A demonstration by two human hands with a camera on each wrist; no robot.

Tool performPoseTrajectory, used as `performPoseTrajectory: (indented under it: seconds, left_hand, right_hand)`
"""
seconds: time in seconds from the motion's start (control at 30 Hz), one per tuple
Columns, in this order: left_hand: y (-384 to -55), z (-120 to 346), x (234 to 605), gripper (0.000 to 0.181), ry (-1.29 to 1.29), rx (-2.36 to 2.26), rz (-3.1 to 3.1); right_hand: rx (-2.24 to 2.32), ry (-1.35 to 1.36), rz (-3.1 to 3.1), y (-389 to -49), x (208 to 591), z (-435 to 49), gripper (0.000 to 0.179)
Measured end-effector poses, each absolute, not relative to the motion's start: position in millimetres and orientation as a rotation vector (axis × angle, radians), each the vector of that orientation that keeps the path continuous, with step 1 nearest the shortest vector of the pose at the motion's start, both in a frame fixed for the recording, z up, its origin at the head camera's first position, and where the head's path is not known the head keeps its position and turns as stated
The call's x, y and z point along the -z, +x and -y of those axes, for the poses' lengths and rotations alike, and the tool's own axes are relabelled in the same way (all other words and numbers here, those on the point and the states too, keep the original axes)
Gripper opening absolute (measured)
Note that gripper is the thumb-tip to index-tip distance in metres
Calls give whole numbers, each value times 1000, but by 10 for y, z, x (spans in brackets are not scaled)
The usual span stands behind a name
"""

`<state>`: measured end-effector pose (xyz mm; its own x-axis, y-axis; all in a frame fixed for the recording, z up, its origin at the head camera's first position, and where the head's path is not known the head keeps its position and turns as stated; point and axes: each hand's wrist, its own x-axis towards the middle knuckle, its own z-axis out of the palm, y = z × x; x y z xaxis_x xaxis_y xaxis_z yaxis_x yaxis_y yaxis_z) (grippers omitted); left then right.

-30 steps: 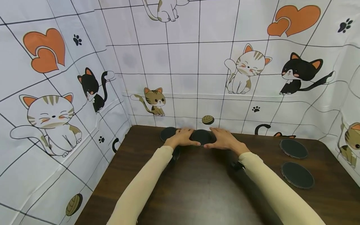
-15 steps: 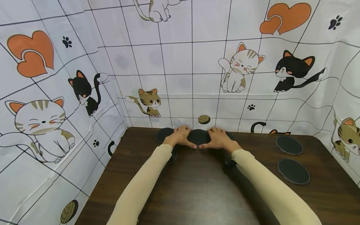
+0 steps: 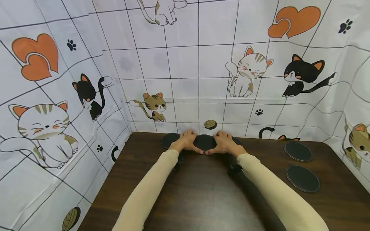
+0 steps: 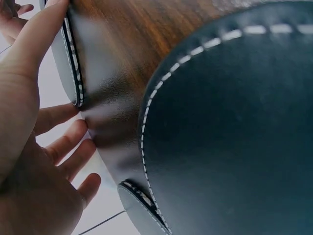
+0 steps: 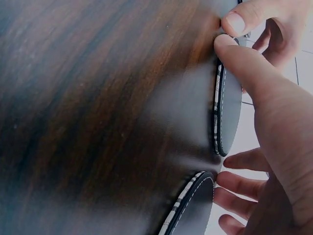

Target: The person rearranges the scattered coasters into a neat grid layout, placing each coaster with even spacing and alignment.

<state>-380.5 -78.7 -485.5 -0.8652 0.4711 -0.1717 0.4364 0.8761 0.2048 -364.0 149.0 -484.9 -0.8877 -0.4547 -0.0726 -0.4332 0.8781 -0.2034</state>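
Observation:
A round black coaster (image 3: 205,142) with white stitching along its edge lies at the back edge of the table. My left hand (image 3: 187,141) sits at its left side and my right hand (image 3: 226,144) at its right, fingers spread toward the wall. Both thumbs meet close together at the coaster's front rim, and the index fingertips are right at its sides. Another coaster (image 3: 170,140) lies just left of the left hand. A further one (image 3: 237,141) is partly hidden behind the right hand. Under the left forearm a coaster (image 4: 234,137) fills much of the left wrist view.
Two more black coasters, a back one (image 3: 297,151) and a front one (image 3: 302,178), lie at the table's right side. The dark wooden table (image 3: 202,199) borders a white cat-print sheet (image 3: 185,86) at the back and left.
The head view has shifted slightly, and more of the coaster behind the right hand shows. Both hands stay around the middle coaster, which keeps its place at the back edge.

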Motion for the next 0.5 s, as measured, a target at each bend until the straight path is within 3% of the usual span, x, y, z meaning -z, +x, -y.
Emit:
performPoseTrajectory:
  seconds: [0.5]
  left_hand:
    - [-3805,833,4858,92,742,-267,-2856]
  right_hand:
    - [340,-718,-2936,-3643,4887,-1456,99]
